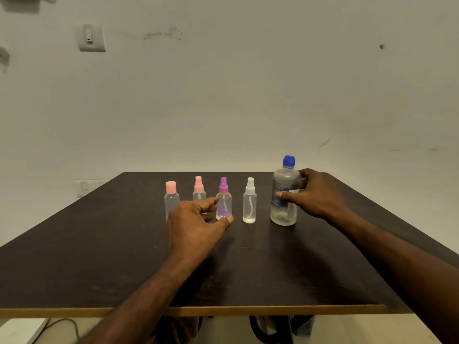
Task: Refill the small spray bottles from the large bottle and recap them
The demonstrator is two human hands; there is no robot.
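A row of small bottles stands on the dark table (99,256): a pink-capped bottle (171,197), a pink spray bottle (199,188), a purple spray bottle (224,199) and a white spray bottle (249,202). All are capped. To their right stands the large clear bottle (285,192) with a blue cap and a little liquid at the bottom. My right hand (315,194) wraps around the large bottle, thumb in front. My left hand (196,224) reaches the purple spray bottle, its thumb and a finger on either side of it, and hides the lower parts of the two pink bottles.
A pale wall with a switch plate (91,38) rises behind the table. The table's light front edge (223,311) runs across the bottom. Cables and dark objects (273,328) lie on the floor below.
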